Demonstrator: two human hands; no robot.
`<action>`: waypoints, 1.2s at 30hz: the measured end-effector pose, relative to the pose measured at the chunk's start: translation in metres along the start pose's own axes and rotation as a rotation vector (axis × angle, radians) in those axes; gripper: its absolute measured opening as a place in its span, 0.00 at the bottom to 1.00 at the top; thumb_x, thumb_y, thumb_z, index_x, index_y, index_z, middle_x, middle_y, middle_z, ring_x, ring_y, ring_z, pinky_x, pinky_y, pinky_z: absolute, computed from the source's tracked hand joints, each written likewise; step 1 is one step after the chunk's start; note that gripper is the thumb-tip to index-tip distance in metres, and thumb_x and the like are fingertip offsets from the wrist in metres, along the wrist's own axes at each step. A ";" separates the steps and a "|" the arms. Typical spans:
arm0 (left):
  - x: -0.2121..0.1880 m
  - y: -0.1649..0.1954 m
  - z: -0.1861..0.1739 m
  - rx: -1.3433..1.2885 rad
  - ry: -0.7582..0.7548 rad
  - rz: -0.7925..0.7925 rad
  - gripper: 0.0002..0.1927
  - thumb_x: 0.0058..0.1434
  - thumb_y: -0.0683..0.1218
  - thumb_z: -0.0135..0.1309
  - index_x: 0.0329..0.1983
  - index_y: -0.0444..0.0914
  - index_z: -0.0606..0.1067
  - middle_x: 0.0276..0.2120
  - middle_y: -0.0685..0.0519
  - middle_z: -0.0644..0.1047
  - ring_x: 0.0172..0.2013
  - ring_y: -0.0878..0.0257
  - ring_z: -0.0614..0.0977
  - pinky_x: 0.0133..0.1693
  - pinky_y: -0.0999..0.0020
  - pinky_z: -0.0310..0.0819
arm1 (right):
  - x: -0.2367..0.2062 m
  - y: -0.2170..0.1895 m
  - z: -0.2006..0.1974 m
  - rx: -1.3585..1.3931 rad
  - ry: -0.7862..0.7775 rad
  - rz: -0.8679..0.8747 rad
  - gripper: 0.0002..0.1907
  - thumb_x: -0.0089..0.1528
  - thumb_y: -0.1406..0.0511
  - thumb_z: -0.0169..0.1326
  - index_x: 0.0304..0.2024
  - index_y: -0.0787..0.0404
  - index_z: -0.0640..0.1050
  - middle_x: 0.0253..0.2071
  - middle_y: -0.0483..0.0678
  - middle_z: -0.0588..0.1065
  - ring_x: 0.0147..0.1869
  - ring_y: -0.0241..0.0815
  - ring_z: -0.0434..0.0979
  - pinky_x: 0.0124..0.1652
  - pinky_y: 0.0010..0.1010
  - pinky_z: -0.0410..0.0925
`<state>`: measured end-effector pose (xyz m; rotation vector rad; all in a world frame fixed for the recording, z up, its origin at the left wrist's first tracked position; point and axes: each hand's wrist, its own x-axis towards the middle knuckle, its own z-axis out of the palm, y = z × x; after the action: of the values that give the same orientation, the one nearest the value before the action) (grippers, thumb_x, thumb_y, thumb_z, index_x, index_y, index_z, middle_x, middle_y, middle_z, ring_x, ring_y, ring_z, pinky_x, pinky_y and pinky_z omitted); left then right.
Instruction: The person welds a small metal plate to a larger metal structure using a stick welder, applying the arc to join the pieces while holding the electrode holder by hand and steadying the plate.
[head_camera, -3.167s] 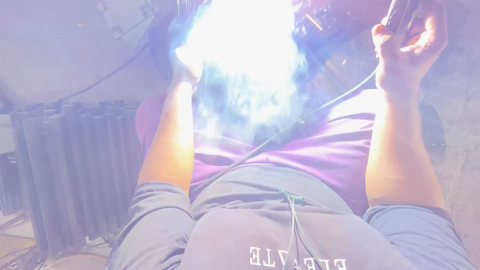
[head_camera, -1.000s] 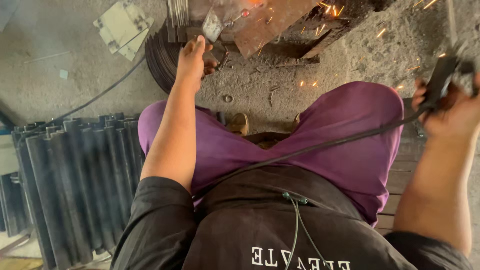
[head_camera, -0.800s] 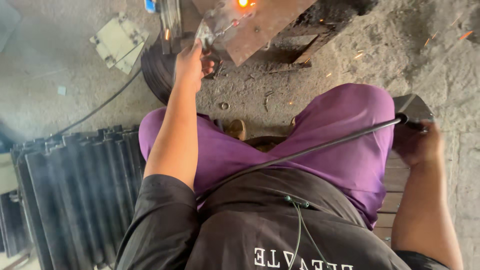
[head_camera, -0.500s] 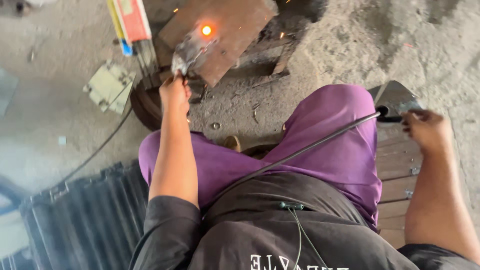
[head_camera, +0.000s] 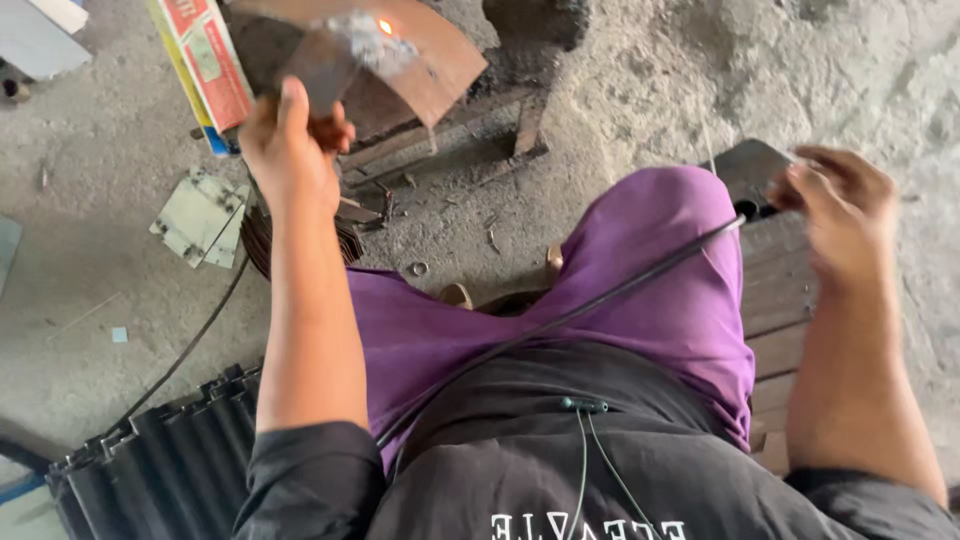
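My left hand (head_camera: 290, 150) reaches forward and grips a small grey metal piece (head_camera: 335, 55), holding it against a rusty curved plate (head_camera: 440, 60). A weld spot (head_camera: 385, 27) on that plate still glows orange. My right hand (head_camera: 840, 205) is blurred, with fingers apart, just right of a dark welding holder (head_camera: 750, 170) that lies on the wooden bench (head_camera: 785, 320). The holder's black cable (head_camera: 560, 320) runs across my purple-trousered lap.
A red and yellow electrode box (head_camera: 205, 70) stands left of the plate. Flat metal offcuts (head_camera: 195, 215) and a wire coil (head_camera: 262, 238) lie on the concrete floor. Dark ribbed tubes (head_camera: 170, 465) lie at the lower left.
The bright welding arc has stopped and only a glowing spot is left. My right hand lowered the holder onto the bench and let go. The view has tilted forward.
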<state>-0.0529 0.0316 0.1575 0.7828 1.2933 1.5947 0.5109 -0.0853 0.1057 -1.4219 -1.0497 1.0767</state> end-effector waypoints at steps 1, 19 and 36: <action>0.007 0.005 0.019 -0.013 -0.024 0.054 0.13 0.70 0.49 0.55 0.37 0.33 0.74 0.25 0.46 0.81 0.20 0.60 0.83 0.21 0.69 0.72 | 0.003 -0.005 0.013 -0.019 -0.006 0.011 0.17 0.73 0.69 0.57 0.60 0.77 0.74 0.44 0.56 0.79 0.44 0.44 0.82 0.48 0.34 0.76; -0.051 0.037 0.074 -0.400 -0.520 -0.273 0.18 0.75 0.53 0.56 0.47 0.32 0.76 0.35 0.45 0.80 0.30 0.57 0.81 0.33 0.65 0.75 | 0.035 0.035 0.106 1.150 -0.448 0.501 0.37 0.64 0.40 0.43 0.55 0.64 0.77 0.45 0.57 0.80 0.45 0.52 0.82 0.44 0.45 0.75; -0.041 -0.041 0.194 0.252 -0.877 -0.420 0.28 0.78 0.63 0.43 0.63 0.37 0.71 0.50 0.47 0.79 0.42 0.56 0.81 0.47 0.60 0.75 | -0.049 0.014 -0.089 0.702 0.545 -0.054 0.12 0.65 0.63 0.51 0.41 0.68 0.72 0.36 0.52 0.73 0.38 0.46 0.76 0.39 0.43 0.73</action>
<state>0.1451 0.0703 0.1692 1.1073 0.9096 0.6172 0.5875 -0.1531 0.1027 -1.0045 -0.2642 0.8244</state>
